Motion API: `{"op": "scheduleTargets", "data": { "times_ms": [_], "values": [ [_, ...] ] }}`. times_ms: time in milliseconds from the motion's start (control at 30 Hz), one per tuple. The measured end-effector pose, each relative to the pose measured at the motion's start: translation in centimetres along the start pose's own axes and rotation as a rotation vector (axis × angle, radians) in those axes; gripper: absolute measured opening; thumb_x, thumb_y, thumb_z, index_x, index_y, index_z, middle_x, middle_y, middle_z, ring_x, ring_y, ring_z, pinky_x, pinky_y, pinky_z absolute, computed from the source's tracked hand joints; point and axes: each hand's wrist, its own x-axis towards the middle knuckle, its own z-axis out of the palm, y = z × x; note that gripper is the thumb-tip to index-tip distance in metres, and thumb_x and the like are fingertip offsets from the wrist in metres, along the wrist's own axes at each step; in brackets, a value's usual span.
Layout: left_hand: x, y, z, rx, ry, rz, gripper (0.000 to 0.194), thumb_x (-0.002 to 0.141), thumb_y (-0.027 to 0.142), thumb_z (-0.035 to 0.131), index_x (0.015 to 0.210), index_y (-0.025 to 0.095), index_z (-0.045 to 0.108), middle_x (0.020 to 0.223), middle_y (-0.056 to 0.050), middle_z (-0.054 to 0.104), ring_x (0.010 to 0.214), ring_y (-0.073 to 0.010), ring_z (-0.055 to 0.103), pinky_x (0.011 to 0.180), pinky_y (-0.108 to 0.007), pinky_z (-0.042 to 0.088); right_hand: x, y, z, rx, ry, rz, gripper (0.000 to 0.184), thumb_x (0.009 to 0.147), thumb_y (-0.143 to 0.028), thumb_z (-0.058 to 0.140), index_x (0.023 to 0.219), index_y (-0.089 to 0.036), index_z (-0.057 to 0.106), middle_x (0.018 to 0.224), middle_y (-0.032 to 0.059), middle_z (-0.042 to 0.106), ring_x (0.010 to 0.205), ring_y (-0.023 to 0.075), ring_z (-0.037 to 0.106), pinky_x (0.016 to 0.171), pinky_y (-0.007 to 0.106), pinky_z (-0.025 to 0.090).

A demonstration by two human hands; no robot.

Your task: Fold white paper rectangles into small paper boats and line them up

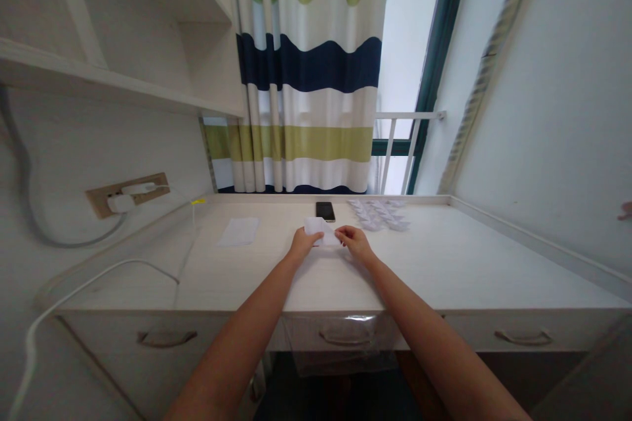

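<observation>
Both of my hands hold a small sheet of white paper (326,235) just above the desk. My left hand (302,242) grips its left side, the thumb lying on top of the paper. On the other side my right hand (354,241) pinches the right edge between thumb and fingertips. Part of the paper looks folded, though the creases are too small to make out. Behind it lies a dark phone (325,211). Several folded white paper pieces (379,215) sit in rows to the right of the phone. Flat white paper (239,231) lies on the left.
The white desk (469,256) has a raised rim along the back and sides. A white cable (118,264) crosses its left end. Clear plastic sheeting (340,345) hangs over the front drawer. Shelves (212,66) overhang at upper left, and a striped curtain (316,72) hangs behind.
</observation>
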Motion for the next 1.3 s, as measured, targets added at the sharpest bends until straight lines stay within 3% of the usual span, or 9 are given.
{"op": "scheduleTargets", "data": {
  "times_ms": [200, 467, 767, 1033, 1167, 1300],
  "values": [
    [-0.5, 0.4, 0.2, 0.021, -0.049, -0.019, 0.031, 0.058, 0.015, 0.065, 0.088, 0.006, 0.061, 0.085, -0.011, 0.065, 0.070, -0.0164, 0.060, 0.054, -0.021, 0.047, 0.1, 0.4, 0.0, 0.024, 0.015, 0.007, 0.025, 0.059, -0.040, 0.058, 0.063, -0.016, 0.056, 0.050, -0.0027, 0.050, 0.047, 0.0091, 0.042, 0.047, 0.023, 0.032],
    [-1.0, 0.7, 0.3, 0.191, -0.136, 0.057, 0.030, 0.057, 0.014, 0.065, 0.086, 0.007, 0.061, 0.087, -0.011, 0.065, 0.072, -0.0166, 0.060, 0.063, -0.025, 0.046, 0.1, 0.3, 0.0, 0.050, 0.014, 0.023, 0.026, 0.056, -0.041, 0.061, 0.059, -0.015, 0.054, 0.050, -0.0033, 0.049, 0.047, 0.0079, 0.040, 0.047, 0.022, 0.030],
    [-0.9, 0.2, 0.3, 0.172, -0.238, 0.104, 0.027, 0.055, 0.015, 0.066, 0.081, 0.010, 0.064, 0.083, -0.008, 0.066, 0.077, -0.0179, 0.060, 0.067, -0.025, 0.045, -0.1, -0.3, 0.0, 0.087, 0.006, 0.027, 0.028, 0.056, -0.043, 0.061, 0.059, -0.016, 0.053, 0.049, -0.0042, 0.047, 0.047, 0.0077, 0.038, 0.046, 0.022, 0.028],
    [-1.2, 0.4, 0.5, 0.164, -0.262, 0.078, 0.028, 0.053, 0.016, 0.068, 0.080, 0.008, 0.064, 0.079, -0.007, 0.066, 0.069, -0.0160, 0.059, 0.063, -0.024, 0.045, -0.3, -0.6, 0.1, 0.147, 0.017, 0.079, 0.028, 0.054, -0.041, 0.064, 0.063, -0.016, 0.057, 0.055, -0.0012, 0.055, 0.049, 0.0096, 0.044, 0.048, 0.023, 0.032],
    [-1.2, 0.1, 0.6, 0.061, -0.317, 0.029, 0.032, 0.061, 0.025, 0.065, 0.089, 0.008, 0.062, 0.080, -0.008, 0.066, 0.065, -0.0152, 0.059, 0.057, -0.025, 0.046, -0.2, -0.3, 0.0, 0.160, 0.051, 0.087, 0.026, 0.054, -0.039, 0.065, 0.061, -0.015, 0.057, 0.055, -0.0009, 0.057, 0.049, 0.0097, 0.045, 0.049, 0.023, 0.034],
    [-0.9, 0.0, 0.4, 0.091, -0.254, 0.151, 0.029, 0.065, 0.027, 0.060, 0.087, 0.009, 0.063, 0.085, -0.009, 0.066, 0.073, -0.0168, 0.058, 0.065, -0.026, 0.045, 0.0, 0.1, 0.0, 0.163, 0.048, 0.086, 0.026, 0.053, -0.039, 0.066, 0.060, -0.015, 0.058, 0.054, -0.0008, 0.057, 0.049, 0.0097, 0.046, 0.048, 0.023, 0.034]
  ]
}}
